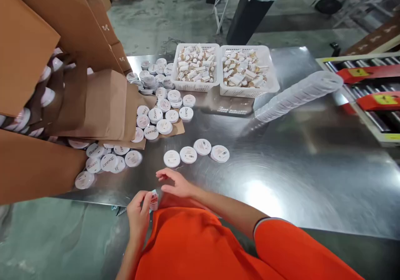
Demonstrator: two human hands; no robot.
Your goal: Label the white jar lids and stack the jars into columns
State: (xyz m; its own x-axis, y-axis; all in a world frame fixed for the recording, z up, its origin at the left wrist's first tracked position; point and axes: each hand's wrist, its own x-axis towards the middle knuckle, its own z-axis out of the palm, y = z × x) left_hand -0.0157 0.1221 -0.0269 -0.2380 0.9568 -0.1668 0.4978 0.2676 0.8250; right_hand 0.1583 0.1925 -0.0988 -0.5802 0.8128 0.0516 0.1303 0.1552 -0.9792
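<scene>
My left hand [139,211] pinches a small printed label sheet [153,201] at the table's near edge. Just right of it, my right hand [176,183] hovers over the metal table [296,163] with its fingers apart and nothing between them. Beyond that hand, several round white containers stand in a loose row, from one at the left [171,158] to one at the right [220,153]. More white round containers [155,115] lie in a cluster further back, some on cardboard.
Two white baskets [198,87] [243,91] hold small bottles at the back. A long row of stacked clear lids [296,94] lies to their right. Cardboard boxes [37,167] crowd the left side. A roller conveyor [375,121] with red parts stands at the far right.
</scene>
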